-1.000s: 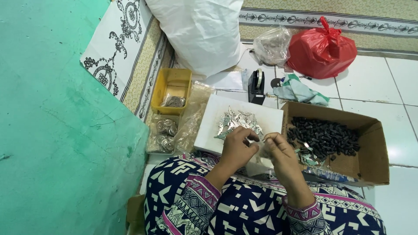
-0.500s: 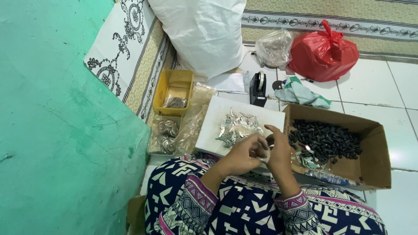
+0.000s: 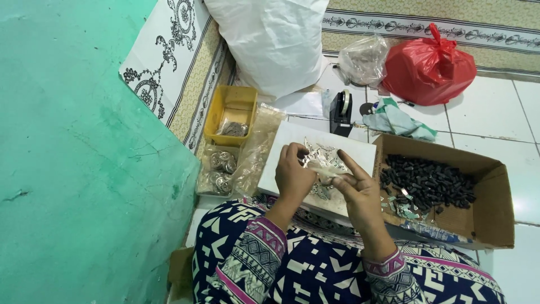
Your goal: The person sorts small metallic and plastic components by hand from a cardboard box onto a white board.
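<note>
A small pale strip (image 3: pixel 325 170), thin & light-coloured, is pinched between both hands just above a white board (image 3: pixel 287 152) lying across the person's lap, centre of the scene. Left hand (image 3: pixel 293 174) has fingers curled together on the strip's left end; right hand (image 3: pixel 360 191) grips the right end w/ thumb & fingers, index finger stuck out straight toward far left. What the strip is made of can't be told. Under the hands on the board sits a heap of small silvery pieces (image 3: pixel 323 155), partly hidden by the fingers.

Right of the board, touching it: open cardboard box (image 3: pixel 495 197) w/ a pile of small black pieces (image 3: pixel 427 180) inside, plus a few silvery-green scraps (image 3: pixel 402 208) at its near left corner. Left of the board: crumpled clear plastic bag (image 3: pixel 253 149), then packs of round metal discs (image 3: pixel 219 171), & farther off a yellow tray (image 3: pixel 233 104) w/ more discs in it.

Far side: black tape dispenser (image 3: pixel 340 112), folded green-white cloth (image 3: pixel 396 121), clear plastic bag (image 3: pixel 365 59), knotted red plastic bag (image 3: pixel 430 67), big white sack (image 3: pixel 273 39). Green wall (image 3: pixel 73 169) fills the left. Person's patterned navy sleeves (image 3: pixel 253 253) at near edge
</note>
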